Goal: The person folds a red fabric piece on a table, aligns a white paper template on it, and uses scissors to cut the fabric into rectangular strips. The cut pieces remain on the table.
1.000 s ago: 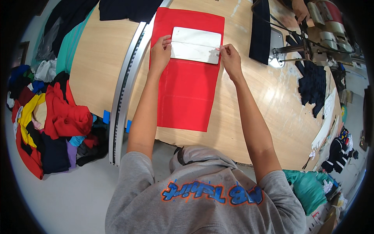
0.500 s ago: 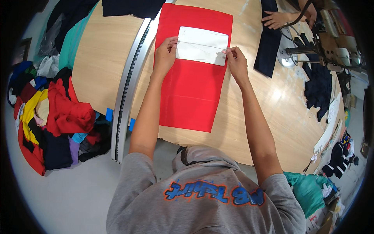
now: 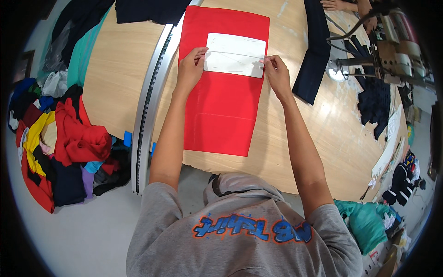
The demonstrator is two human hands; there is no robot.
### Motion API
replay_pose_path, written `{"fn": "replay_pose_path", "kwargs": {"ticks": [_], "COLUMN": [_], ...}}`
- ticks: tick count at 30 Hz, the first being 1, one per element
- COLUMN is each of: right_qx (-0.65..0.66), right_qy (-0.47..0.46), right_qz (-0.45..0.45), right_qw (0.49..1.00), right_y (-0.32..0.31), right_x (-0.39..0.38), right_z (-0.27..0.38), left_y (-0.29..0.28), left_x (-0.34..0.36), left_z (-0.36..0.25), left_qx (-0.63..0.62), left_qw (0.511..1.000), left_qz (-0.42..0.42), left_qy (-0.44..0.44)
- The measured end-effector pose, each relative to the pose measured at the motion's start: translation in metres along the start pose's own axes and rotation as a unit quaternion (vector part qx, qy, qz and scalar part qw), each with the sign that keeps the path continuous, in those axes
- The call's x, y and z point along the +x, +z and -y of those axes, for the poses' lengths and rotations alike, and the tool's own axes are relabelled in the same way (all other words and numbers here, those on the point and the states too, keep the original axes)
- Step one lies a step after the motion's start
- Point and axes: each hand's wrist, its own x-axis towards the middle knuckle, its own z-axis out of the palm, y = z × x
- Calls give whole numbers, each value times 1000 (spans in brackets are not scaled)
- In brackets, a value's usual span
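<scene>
My left hand (image 3: 194, 65) holds the left edge of a white rectangular card (image 3: 234, 62) with thumb and fingers. Its right edge is pinched by my right hand (image 3: 274, 69). A thin line runs across the card between my fingertips. Underneath lies a long red cloth piece (image 3: 217, 115) with faint pale lines on it, flat on a wooden table (image 3: 332, 152).
A slotted metal rail (image 3: 146, 124) runs left of the cloth. Dark fabric (image 3: 147, 9) lies top left, a dark strip (image 3: 309, 60) right, near a machine (image 3: 399, 51) with cables. A co-worker's hands (image 3: 334, 5) are top right. Coloured garments (image 3: 80, 134) are piled at left.
The co-worker's hand appeared on the dark strip, then withdrew upward; the strip now sits farther down and left relative to the machine. My hands stay on the card's edges.
</scene>
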Motion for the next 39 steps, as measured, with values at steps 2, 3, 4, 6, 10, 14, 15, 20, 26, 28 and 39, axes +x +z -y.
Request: {"fn": "replay_pose_path", "kwargs": {"ticks": [2,3,4,6,10,14,15,20,26,28,39], "right_qx": [10,15,3,-23,-32,-21,-22,28,165,159,63], "right_qy": [0,0,-4,-12,-12,-9,-5,34,105,106,31], "right_qz": [3,5,4,1,1,-14,-23,-23,-6,-8,-38], "right_qw": [1000,1000,1000,1000,999,1000,999,999,981,982,997], "right_y": [0,0,0,-1,0,-3,-5,-10,-12,-13,3], "right_x": [0,-1,-2,-2,-1,-2,-2,-5,9,10,-1], "right_z": [-1,0,1,0,-1,-2,-2,3,-10,-10,2], "left_y": [1,1,0,0,-2,0,0,4,3,2,-3], "left_x": [-2,-2,-3,-3,-4,-8,-10,-24,-30,-32,-33], "left_z": [1,1,2,2,0,8,10,26,35,37,45], "left_qx": [1,3,4,8,4,89,122,272,316,329,287], "left_qw": [1000,1000,1000,1000,1000,995,991,955,941,937,948], "left_qz": [-5,-8,-9,-9,-6,-25,-32,-55,-48,-59,-66], "left_qy": [8,12,14,21,18,45,53,106,111,101,122]}}
